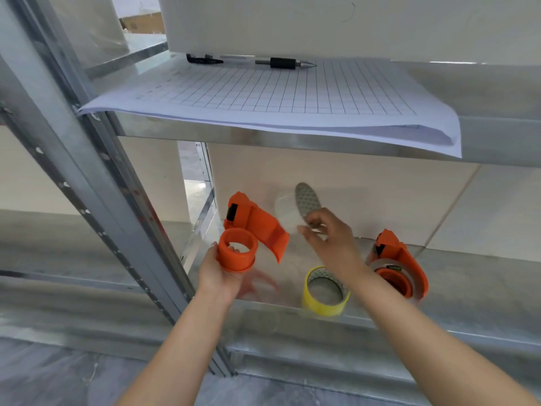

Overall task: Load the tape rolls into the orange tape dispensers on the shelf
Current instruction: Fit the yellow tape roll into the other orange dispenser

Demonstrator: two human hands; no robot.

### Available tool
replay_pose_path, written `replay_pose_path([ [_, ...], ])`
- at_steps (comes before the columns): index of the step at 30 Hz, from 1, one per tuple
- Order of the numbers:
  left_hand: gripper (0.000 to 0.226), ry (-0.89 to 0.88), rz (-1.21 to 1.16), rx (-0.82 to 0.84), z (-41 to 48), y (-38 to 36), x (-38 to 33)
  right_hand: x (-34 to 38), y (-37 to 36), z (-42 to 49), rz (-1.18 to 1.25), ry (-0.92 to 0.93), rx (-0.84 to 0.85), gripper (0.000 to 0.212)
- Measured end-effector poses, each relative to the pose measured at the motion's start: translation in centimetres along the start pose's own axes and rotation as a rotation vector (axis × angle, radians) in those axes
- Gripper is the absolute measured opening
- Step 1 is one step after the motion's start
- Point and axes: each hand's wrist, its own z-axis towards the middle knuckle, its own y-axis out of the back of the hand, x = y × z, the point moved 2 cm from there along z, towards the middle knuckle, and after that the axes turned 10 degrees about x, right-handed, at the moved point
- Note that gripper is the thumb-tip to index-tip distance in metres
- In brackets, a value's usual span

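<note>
My left hand (216, 269) grips an orange tape dispenser (257, 224) by its round hub, which has no roll on it, and holds it tilted above the lower shelf (263, 312). Just to its right, my right hand (333, 241) pinches a clear tape roll (307, 199) with a grey patterned core, raised and turned on edge. A yellow tape roll (322, 306) lies flat near the shelf's front edge, under my right forearm. A second orange dispenser (407, 256) with a clear roll on its hub stands on the shelf at the right.
The upper shelf carries a stack of grid paper (263, 92) hanging over its front edge, a pen (281, 63) and a white box (322, 24). A slanted metal upright (87, 186) runs down the left side. White panels close off the back of the lower shelf.
</note>
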Motion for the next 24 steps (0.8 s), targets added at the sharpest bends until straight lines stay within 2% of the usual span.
replay_pose_path([
  [2,0.021,-0.014,-0.007,-0.006,0.1,0.4,-0.3,-2.5,1.2,1.0,-0.15,-0.101,0.065,0.008],
  [5,0.02,-0.016,0.002,-0.013,0.0,0.7,-0.4,-6.5,1.6,1.7,-0.377,-0.257,0.225,0.012],
  [7,0.022,-0.014,0.017,-0.022,-0.1,0.7,-0.2,-8.1,1.3,1.6,-0.437,-0.316,0.288,0.006],
  [11,0.026,0.015,0.033,-0.017,-0.2,0.7,0.0,-9.8,0.9,1.2,-0.5,-0.36,0.351,0.008],
  [15,0.033,0.062,0.033,0.002,-0.3,0.6,0.4,-9.5,0.9,1.2,-0.53,-0.362,0.399,0.005],
  [18,0.037,0.062,0.044,0.022,-0.1,0.7,0.7,-7.1,1.4,0.4,-0.525,-0.312,0.312,0.025],
  [20,0.035,0.054,0.072,0.028,-0.1,0.6,0.9,-5.7,1.2,-1.5,-0.527,-0.349,0.308,0.023],
  [23,0.03,-0.001,0.166,0.014,-0.1,0.3,1.2,-5.1,-1.1,-5.4,-0.769,-0.36,0.61,0.037],
  [24,0.027,-0.03,0.231,-0.001,-0.2,0.2,1.3,-5.2,-2.0,-6.4,-0.794,-0.346,0.679,0.034],
])
